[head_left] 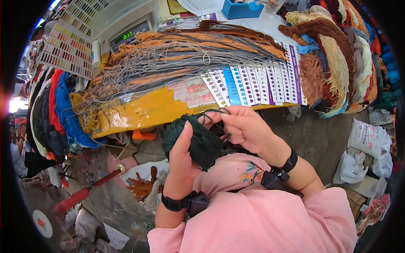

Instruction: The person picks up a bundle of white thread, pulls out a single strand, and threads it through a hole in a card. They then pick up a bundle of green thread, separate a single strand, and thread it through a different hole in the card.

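I see the rounded dark-green yarn bundle (pixel 204 147), cradled by the left hand's (pixel 182 154) curled fingers, just left of the right hand's (pixel 244 126) fingers, pinched around a thin green strand (pixel 216 110).

Soft fibre beside glossy film and smooth card

The thick dark green bundle of yarn (pixel 207 145) looks soft, fibrous and matt. The long orange and grey loose threads (pixel 190 46) look matt and stringy. The wide yellow plastic-looking sheet (pixel 143 111) is glossy; the white hole-punched strips (pixel 278 86) resemble smooth card. The pink short-sleeved top (pixel 270 219) is matt cloth.
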`<state>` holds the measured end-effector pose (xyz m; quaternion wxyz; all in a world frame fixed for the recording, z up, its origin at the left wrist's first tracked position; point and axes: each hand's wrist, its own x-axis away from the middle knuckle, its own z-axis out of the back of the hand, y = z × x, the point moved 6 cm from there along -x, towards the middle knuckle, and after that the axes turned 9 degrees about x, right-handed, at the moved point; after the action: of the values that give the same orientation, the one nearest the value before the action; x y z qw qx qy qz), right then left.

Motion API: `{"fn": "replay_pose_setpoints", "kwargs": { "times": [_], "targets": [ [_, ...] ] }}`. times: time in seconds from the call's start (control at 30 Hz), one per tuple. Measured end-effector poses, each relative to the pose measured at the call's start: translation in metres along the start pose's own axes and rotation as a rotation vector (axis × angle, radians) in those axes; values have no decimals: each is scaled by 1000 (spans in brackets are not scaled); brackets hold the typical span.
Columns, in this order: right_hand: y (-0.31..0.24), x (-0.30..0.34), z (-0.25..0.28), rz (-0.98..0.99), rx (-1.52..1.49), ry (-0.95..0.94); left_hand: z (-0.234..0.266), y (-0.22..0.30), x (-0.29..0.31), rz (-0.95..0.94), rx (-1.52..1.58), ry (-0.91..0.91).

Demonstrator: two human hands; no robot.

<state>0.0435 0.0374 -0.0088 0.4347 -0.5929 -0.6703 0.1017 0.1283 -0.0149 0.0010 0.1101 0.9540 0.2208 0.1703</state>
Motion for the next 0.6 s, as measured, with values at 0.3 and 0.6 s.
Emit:
{"fn": "replay_pose_setpoints", "kwargs": {
  "times": [0.3, 0.6],
  "targets": [
    [-4, 1, -12, 11, 254, 105, 2, -7, 1, 88, -133, -11],
    [-2, -7, -14, 40, 125, 95, -9, -5, 3, -28, -277, -65]
  ]
}}
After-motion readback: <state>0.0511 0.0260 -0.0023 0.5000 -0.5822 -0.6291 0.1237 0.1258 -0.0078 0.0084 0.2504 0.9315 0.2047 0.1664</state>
